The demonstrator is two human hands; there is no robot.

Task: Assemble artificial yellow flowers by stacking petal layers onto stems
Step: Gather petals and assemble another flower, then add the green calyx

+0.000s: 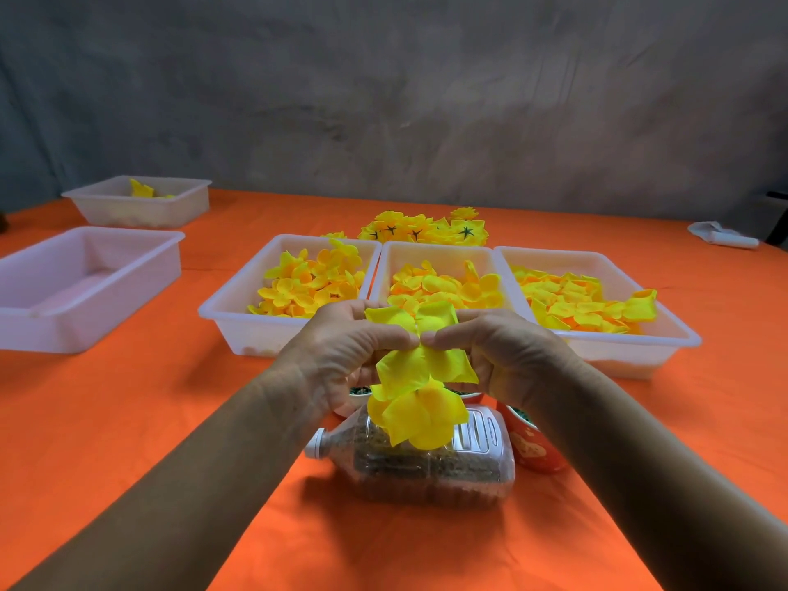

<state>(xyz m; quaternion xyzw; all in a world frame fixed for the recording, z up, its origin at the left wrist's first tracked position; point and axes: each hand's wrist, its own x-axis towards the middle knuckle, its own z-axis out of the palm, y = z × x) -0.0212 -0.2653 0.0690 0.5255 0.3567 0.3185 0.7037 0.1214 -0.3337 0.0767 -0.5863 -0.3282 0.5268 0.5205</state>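
No text or label can be read anywhere.

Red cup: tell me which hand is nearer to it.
Right. The right hand is just above the red cup, its wrist partly covering it. The left hand is farther off, up and to the left, past the yellow petals both hands pinch.

We saw a matt orange cloth covering the tabletop, lightly creased. The trays were translucent white plastic with a dull sheen. The yellow petal layers looked like thin, soft fabric, matt and faintly veined. The bottle lying on its side was clear, glossy plastic with a white cap, filled with something brown and grainy. The wall behind was rough, mottled grey.
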